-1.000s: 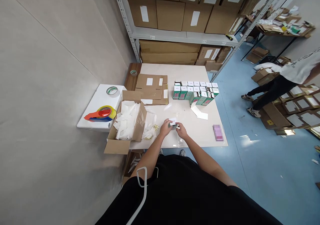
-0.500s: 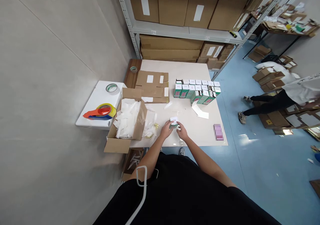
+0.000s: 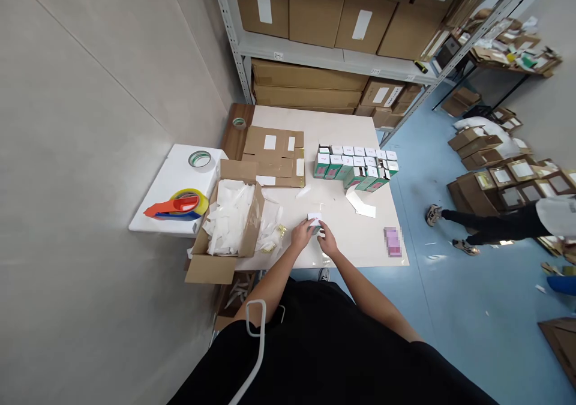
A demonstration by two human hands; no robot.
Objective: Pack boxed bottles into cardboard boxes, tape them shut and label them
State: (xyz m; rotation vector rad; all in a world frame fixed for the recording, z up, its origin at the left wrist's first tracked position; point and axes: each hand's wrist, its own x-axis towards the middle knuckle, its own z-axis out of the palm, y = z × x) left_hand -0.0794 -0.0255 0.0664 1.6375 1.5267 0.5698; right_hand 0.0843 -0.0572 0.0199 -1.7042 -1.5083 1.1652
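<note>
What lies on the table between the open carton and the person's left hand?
In the head view, crumpled clear plastic with small gold-coloured pieces lies between the carton and the left hand.

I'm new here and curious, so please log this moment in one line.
left hand: on small box | right hand: on same box | tape gun: aside

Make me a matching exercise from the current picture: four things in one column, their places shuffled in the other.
Things:
1. small white-topped box
2. orange-red tool
3. white pieces
4. pixelated pink-purple patch

Places:
A. near the front right corner of the table
B. inside the open carton
C. between the left hand and the right hand
D. on the white surface left of the carton

Right pairs: 1-C, 2-D, 3-B, 4-A
</note>
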